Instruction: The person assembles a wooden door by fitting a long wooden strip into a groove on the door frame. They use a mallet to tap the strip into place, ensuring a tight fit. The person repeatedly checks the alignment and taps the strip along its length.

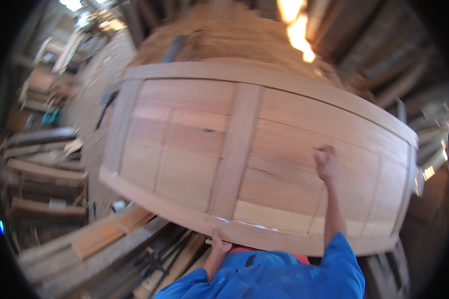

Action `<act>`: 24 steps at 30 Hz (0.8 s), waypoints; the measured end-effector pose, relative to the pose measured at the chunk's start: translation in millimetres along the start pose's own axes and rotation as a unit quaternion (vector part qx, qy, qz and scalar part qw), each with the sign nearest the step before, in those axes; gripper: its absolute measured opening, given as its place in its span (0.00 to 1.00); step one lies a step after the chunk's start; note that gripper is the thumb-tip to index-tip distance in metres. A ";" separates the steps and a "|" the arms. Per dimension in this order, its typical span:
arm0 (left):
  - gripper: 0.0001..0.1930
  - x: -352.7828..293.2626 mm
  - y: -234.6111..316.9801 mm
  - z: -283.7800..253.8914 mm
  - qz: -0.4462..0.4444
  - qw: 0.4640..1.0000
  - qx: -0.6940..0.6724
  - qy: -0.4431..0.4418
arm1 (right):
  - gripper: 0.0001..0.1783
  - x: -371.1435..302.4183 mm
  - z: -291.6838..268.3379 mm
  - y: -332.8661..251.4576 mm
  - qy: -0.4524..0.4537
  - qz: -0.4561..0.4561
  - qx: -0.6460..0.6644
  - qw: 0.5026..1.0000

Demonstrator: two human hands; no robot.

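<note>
In front of me lies a large framed wooden panel (234, 149), like a door, with a centre bar between two flat fields. My left hand (219, 246) grips its near rail just left of my body, thumb against the edge; the other fingers are partly hidden. Over the right field is my right hand (327, 163), fingers bent together as in a pinch. Motion blur hides what, if anything, sits between those fingertips. White smears (254, 226) mark the near rail around the foot of the centre bar.
Brown shavings or sawdust (224, 37) are heaped beyond the panel. Timber boards (110, 231) stretch out at the lower left, with stacked wood (45, 169) farther left. A dark clamp-like bar (106, 107) stands by the panel's left end. More lumber (404, 74) leans at the far right.
</note>
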State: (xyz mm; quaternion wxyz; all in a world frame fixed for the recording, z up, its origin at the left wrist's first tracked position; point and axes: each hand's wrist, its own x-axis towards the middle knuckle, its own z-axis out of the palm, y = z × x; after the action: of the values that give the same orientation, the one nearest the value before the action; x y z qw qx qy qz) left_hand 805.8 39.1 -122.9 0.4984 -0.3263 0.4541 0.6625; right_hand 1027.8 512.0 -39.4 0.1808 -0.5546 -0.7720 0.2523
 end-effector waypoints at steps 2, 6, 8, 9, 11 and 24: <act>0.43 2.7 0.6 11.9 -0.006 1.000 -0.004 -0.025 | 0.14 -18.4 6.6 -2.2 0.059 0.001 -0.056 0.997; 0.49 -3.5 12.5 14.0 -0.100 0.994 0.027 -0.019 | 0.16 -105.2 5.1 8.2 0.089 0.181 -0.078 0.976; 0.51 4.4 21.4 -5.3 -0.127 0.988 0.050 -0.067 | 0.19 -158.8 -0.8 22.1 0.070 0.262 -0.056 0.961; 0.53 -10.2 23.4 12.4 -0.096 0.980 0.127 -0.117 | 0.20 -188.7 -3.7 25.0 0.057 0.304 -0.040 0.950; 0.53 -21.6 25.5 25.0 -0.095 0.979 0.157 -0.086 | 0.21 -241.0 -11.9 23.1 0.076 0.377 -0.033 0.922; 0.49 -48.7 22.7 35.4 0.100 0.931 0.334 -0.112 | 0.20 -336.6 -4.6 49.6 0.048 0.407 -0.091 0.907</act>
State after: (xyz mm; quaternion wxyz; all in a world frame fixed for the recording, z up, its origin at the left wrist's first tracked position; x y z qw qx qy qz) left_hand 798.9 52.1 -60.2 0.5573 -0.0178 0.6209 0.5509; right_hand 1175.8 206.7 -64.7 0.0477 -0.8463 -0.4891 0.2057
